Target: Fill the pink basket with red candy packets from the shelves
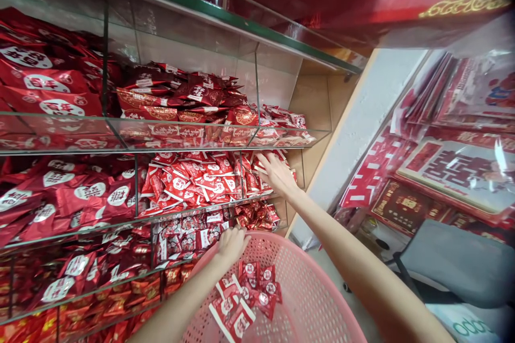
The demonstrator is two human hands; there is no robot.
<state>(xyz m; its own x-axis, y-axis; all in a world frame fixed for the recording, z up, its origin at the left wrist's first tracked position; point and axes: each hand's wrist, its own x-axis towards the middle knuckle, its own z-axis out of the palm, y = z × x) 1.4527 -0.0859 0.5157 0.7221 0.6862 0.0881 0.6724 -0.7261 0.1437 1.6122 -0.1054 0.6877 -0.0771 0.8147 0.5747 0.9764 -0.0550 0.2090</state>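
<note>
My left hand (231, 244) grips the far rim of a pink perforated plastic basket (306, 300), fingers curled over the edge. Several small red and white candy packets (245, 300) lie inside the basket. My right hand (276, 171) reaches into a glass shelf compartment, fingers spread flat on a pile of red and white packets (201, 179). Whether it holds any of them is hidden.
Glass shelves (169, 142) with dividers hold heaps of red wrapped sweets on several levels. A white wall edge (354, 134) stands right of the shelves. Red paper decorations (454, 166) hang at right above a grey chair (454, 262).
</note>
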